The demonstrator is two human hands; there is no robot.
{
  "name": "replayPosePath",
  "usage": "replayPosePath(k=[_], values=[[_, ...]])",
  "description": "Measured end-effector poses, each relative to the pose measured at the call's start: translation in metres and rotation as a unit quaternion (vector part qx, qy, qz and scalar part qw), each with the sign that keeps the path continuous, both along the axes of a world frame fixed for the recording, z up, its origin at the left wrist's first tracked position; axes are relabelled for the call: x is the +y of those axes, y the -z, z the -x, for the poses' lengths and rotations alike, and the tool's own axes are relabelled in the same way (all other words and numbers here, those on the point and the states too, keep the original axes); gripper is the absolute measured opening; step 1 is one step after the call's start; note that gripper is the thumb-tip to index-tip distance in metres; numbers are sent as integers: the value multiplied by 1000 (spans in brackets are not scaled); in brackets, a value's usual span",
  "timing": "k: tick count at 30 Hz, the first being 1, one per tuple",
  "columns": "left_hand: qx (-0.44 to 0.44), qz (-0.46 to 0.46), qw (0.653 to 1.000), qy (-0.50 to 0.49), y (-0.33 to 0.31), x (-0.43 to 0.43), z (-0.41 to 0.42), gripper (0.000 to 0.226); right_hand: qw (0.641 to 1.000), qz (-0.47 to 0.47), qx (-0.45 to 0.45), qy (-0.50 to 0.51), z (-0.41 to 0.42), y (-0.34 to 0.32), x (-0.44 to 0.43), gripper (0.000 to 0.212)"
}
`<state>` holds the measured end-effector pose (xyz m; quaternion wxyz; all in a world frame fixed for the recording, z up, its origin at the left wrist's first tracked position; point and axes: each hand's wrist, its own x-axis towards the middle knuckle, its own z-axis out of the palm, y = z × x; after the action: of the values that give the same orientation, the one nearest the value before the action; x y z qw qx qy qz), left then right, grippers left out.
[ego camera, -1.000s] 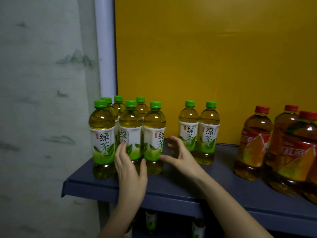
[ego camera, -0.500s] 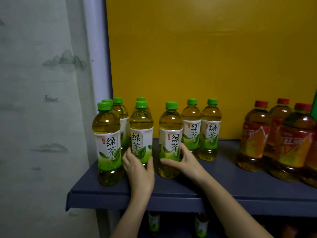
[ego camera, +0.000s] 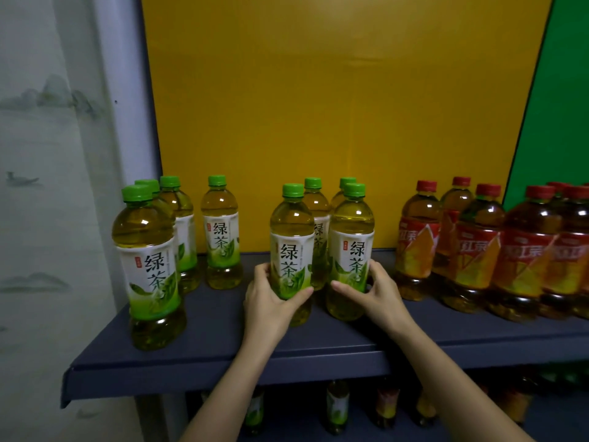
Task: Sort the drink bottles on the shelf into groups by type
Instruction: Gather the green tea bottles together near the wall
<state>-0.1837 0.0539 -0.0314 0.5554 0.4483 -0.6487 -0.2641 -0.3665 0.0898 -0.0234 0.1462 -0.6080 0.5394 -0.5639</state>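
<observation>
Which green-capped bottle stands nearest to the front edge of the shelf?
The far-left bottle, at the front-left corner of the shelf; all the others stand further back.

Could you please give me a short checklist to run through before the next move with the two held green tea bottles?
1. Left hand grips the left-held bottle: ok.
2. Right hand grips the right-held bottle: ok.
3. Both held bottles upright and capped: ok.
4. Bare shelf free to their left: ok.
5. Red tea bottles stand right of both, unmixed: ok.
6. Held bottles' bases off the shelf: cannot tell.
</observation>
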Motion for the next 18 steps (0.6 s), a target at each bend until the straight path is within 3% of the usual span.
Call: replayPosePath(k=[8, 14, 18], values=[[-39, 10, 999, 29, -3, -9, 23, 65, 1000, 3, -20, 24, 21, 2, -5, 62], [-71, 35, 997, 6, -2, -13, 34, 70, 998, 1, 53, 21, 20, 8, -11, 54], [-115, 55, 992, -11, -2, -14, 41, 71, 999, -39, 23, -12, 19, 9, -12, 62]])
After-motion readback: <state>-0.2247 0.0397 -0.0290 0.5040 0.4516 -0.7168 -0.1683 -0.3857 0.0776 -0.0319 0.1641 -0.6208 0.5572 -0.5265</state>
